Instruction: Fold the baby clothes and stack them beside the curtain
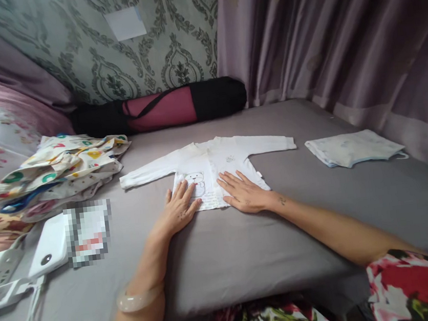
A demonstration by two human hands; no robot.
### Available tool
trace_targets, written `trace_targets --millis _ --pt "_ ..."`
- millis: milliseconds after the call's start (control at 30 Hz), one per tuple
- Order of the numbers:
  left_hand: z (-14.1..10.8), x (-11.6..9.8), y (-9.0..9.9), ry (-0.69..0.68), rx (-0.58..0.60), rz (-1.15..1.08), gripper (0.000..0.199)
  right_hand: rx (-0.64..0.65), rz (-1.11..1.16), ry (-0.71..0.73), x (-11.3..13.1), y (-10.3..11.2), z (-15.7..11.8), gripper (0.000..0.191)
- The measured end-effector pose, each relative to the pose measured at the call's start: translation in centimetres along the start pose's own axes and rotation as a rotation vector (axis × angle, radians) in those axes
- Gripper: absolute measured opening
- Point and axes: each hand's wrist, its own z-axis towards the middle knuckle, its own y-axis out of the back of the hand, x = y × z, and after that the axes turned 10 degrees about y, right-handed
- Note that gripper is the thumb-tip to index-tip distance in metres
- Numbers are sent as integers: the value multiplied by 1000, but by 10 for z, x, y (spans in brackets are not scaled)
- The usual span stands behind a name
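Note:
A small white long-sleeved baby shirt [213,155] lies spread flat on the grey sheet, its sleeves stretched out to both sides. A line-drawn bear decorates its lower left front, and a small motif sits on the right chest. My left hand [180,205] rests flat on the lower left of the shirt, fingers spread, partly covering the bear. Flat on the lower right front lies my right hand [243,190], its fingers also spread. Neither hand grips the cloth. Part of the hem is hidden under the palms.
Folded patterned clothes [64,167] are piled at left, near a white device [51,246], a blurred-out item [90,231] and a power strip [2,269] with cables. A folded pale cloth [355,147] lies at right. A black-and-pink long bag [161,107] lies along the wall.

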Motion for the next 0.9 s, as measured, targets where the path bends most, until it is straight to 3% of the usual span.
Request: trace_targets --millis 200,367,467,600,667,767,900 --pt "-2 -2 0 5 -5 36 62 45 88 59 32 -1 -24 66" --pt "-2 0 -4 -35 -93 29 57 104 294 154 48 18 -46 66" --pt "-2 -2 -7 -142 -180 -9 49 37 446 190 39 32 -51 52" --pt "-5 -12 -7 -254 -190 -43 47 -182 208 -85 8 29 -53 60" --pt "-7 -17 -6 -288 -148 -53 48 -144 89 -180 -3 20 -57 66" --pt "-8 -21 -6 -308 -118 -83 48 -55 35 -156 -2 16 -66 66" --pt "-7 -21 -4 -301 -110 -102 46 -46 99 -81 7 40 -68 42"
